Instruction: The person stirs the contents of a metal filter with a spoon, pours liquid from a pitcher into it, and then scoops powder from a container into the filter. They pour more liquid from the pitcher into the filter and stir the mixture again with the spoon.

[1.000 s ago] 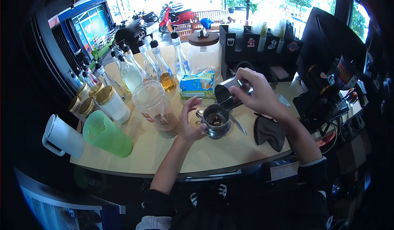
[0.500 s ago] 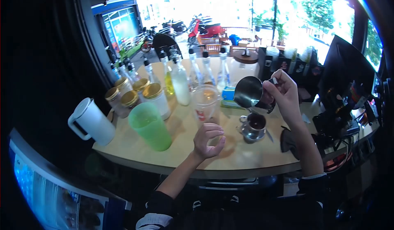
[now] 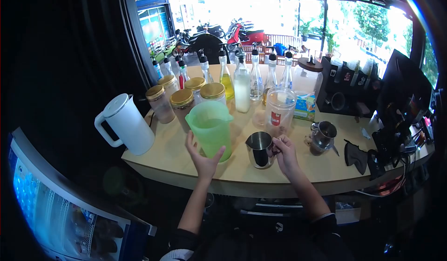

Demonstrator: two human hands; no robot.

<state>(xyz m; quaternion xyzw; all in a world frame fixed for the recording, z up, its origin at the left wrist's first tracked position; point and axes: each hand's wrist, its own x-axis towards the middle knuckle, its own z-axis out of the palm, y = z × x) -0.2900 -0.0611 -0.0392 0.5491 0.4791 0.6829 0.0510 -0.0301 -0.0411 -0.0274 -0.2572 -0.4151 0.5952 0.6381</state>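
Head view: we see both hands low in the centre, over the counter [image 3: 298, 172].
Left hand [image 3: 203, 156]: spread wide at the base of the upright green pitcher [image 3: 209, 123], which stands directly above it.
Right hand [image 3: 284, 151]: pinching the handle of the steel jug [image 3: 259, 149], which stands just right of the pitcher.

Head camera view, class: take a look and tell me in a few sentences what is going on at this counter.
A person works at a wooden counter. Their right hand grips the handle of a small steel jug standing upright on it. Their left hand is spread open at the side of a green pitcher just left of the jug. A metal cup sits to the right, a white pitcher far left, with gold-lidded jars and pump bottles behind.
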